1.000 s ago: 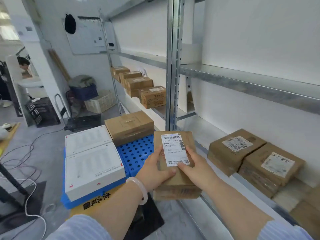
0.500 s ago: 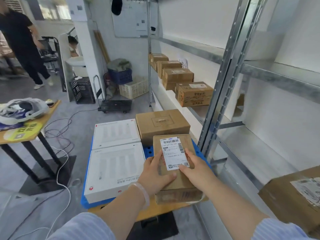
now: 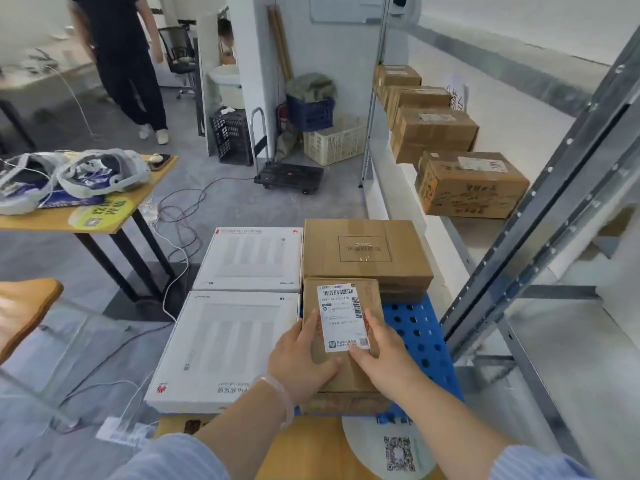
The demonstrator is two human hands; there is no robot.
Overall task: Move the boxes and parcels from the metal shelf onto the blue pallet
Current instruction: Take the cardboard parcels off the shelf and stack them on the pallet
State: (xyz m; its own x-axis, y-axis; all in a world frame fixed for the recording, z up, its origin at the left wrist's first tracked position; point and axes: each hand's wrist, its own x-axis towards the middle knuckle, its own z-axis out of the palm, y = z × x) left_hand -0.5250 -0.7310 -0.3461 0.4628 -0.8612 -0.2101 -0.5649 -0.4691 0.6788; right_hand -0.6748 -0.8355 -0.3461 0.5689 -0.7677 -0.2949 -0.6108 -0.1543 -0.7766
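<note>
There were two hands, the left hand (image 3: 301, 362) and the right hand (image 3: 382, 355), together holding one labelled cardboard parcel (image 3: 346, 337). On the one blue pallet (image 3: 420, 337) lay two flat white boxes, a near one (image 3: 225, 348) and a far one (image 3: 251, 259), and one larger brown box (image 3: 363, 252). Four cardboard boxes stood in a row on the metal shelf (image 3: 460, 233): the nearest (image 3: 471, 183), a second (image 3: 433, 133), a third (image 3: 417, 98) and the farthest (image 3: 396, 76). On the floor were three crates: one black (image 3: 232, 135), one blue (image 3: 310, 112), one white (image 3: 334, 143).
</note>
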